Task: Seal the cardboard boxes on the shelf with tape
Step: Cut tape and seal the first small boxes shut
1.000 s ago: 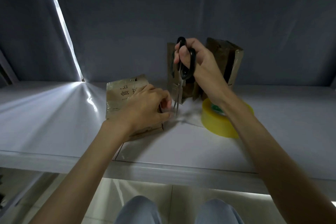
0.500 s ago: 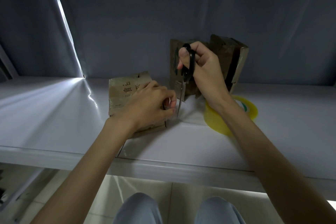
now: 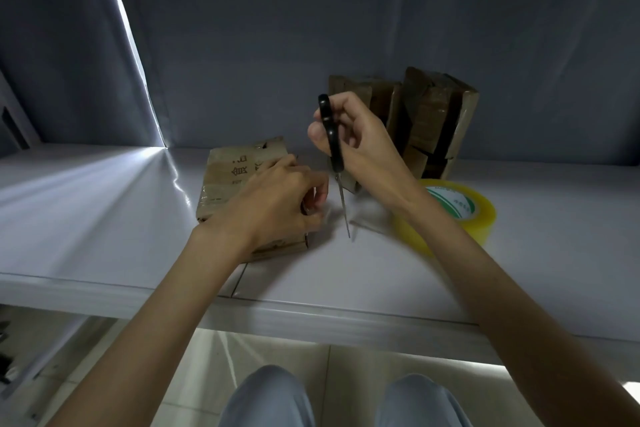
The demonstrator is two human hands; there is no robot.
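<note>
A flat cardboard box (image 3: 242,180) lies on the white shelf (image 3: 104,218), its near right part covered by the left hand (image 3: 280,204), whose grip pinches something at the box's right edge; what it pinches is too faint to make out. Just right of the box, the right hand (image 3: 356,139) is closed on black-handled scissors (image 3: 334,156), blades pointing down. Right of the box lies a yellow tape roll (image 3: 464,215), partly hidden by the right forearm. Behind the scissors stand more taped boxes (image 3: 433,114), partly blocked by the hand.
</note>
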